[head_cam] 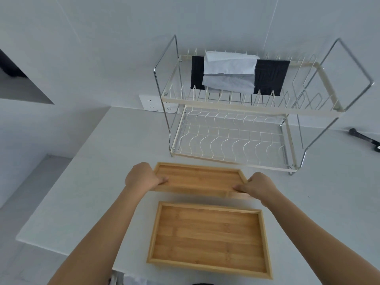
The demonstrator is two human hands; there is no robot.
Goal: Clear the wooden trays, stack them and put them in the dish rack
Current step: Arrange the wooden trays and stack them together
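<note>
Two empty wooden trays are on the white counter. The far tray [199,178] is held at both short ends and looks tilted, its near edge raised. My left hand [144,177] grips its left end with the fingers inside the rim. My right hand [260,187] grips its right end the same way. The near tray [209,237] lies flat close to the counter's front edge, with nothing in it. Behind them stands the two-tier wire dish rack [232,138], its lower tier bare.
A black cloth [269,79] and a white cloth [230,68] hang over the rack's upper tier. A wall socket [152,102] sits left of the rack. A dark tool [366,138] lies at the far right. The counter [92,171] ends at the left and front.
</note>
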